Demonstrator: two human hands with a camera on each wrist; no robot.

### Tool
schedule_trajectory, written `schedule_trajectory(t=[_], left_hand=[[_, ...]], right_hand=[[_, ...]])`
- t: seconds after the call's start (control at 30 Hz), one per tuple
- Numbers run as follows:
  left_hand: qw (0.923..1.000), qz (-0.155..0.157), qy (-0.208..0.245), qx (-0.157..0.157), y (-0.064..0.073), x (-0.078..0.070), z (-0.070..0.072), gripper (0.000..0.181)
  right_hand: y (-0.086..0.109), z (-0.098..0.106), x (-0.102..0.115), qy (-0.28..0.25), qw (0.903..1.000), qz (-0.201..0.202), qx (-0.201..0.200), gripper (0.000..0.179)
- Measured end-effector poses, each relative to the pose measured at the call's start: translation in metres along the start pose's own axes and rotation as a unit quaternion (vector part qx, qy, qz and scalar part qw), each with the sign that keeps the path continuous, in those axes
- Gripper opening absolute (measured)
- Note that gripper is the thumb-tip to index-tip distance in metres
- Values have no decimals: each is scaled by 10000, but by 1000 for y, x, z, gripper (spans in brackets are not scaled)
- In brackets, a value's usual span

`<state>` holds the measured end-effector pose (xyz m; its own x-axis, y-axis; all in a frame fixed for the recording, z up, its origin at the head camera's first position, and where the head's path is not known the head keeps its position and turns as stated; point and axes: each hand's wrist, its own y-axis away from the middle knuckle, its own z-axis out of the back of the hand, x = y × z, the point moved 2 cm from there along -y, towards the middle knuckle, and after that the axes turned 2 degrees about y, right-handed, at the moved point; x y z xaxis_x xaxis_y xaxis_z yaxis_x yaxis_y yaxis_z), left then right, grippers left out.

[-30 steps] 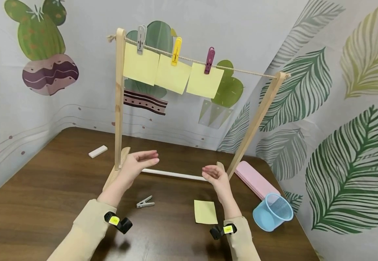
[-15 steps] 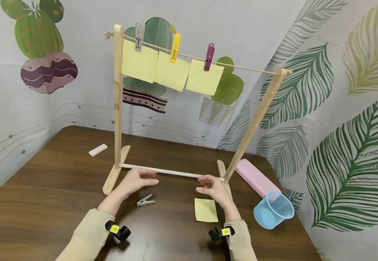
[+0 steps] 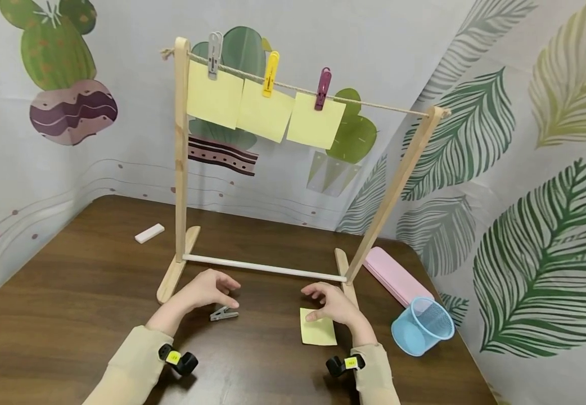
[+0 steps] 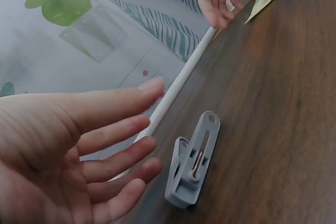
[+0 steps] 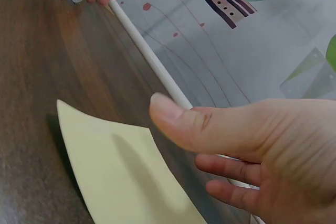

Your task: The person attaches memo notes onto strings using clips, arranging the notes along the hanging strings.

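Note:
My left hand (image 3: 207,289) hovers just above a grey clothespin (image 3: 224,314) lying on the table, its fingers apart and holding nothing. In the left wrist view the clothespin (image 4: 194,163) lies beside the fingertips, not touched. Over the far edge of a loose yellow sticky note (image 3: 318,332) is my right hand (image 3: 336,304), thumb and fingers spread with nothing between them. The right wrist view has the note (image 5: 126,177) below the thumb, its corner curling up. Three more yellow notes (image 3: 265,109) hang from a rope, clipped by grey (image 3: 214,55), yellow (image 3: 270,74) and purple (image 3: 323,89) clothespins.
A wooden stand with a left post (image 3: 180,152), a right post (image 3: 394,194) and a white bottom rod (image 3: 265,267) rises behind the hands. To the right are a pink case (image 3: 396,275) and a blue mesh cup (image 3: 419,332). A white block (image 3: 149,233) lies at the left.
Both hands have come down and back from near the white rod, the left to the clothespin, the right to the loose note. The hanging notes stay put.

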<state>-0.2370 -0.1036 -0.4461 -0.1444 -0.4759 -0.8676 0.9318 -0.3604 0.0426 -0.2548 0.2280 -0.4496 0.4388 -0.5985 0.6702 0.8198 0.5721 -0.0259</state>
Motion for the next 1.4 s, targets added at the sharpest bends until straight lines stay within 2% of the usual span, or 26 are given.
schedule_trajectory(t=[0.17, 0.47, 0.63, 0.83, 1.17, 1.4], left_hand=[[9995, -64, 66, 293, 3, 4, 3, 45], [9985, 152, -327, 424, 8, 0, 2, 44], [9973, 352, -580, 281, 8, -1, 1, 42], [9973, 374, -607, 198, 7, 0, 1, 38], [9986, 250, -469, 63, 3, 3, 0, 33], [9995, 42, -309, 49, 0, 5, -3, 35]], right_hand=[[-2, -2, -1, 401, 9990, 96, 153, 60], [-4, -6, 1, 818, 9959, 121, 378, 69], [-5, -7, -1, 863, 9957, 232, 243, 67], [-5, -9, -3, 828, 9961, 277, 115, 64], [-2, -8, -2, 968, 9950, 188, -133, 59], [2, -3, -2, 1025, 9946, 134, 107, 66]])
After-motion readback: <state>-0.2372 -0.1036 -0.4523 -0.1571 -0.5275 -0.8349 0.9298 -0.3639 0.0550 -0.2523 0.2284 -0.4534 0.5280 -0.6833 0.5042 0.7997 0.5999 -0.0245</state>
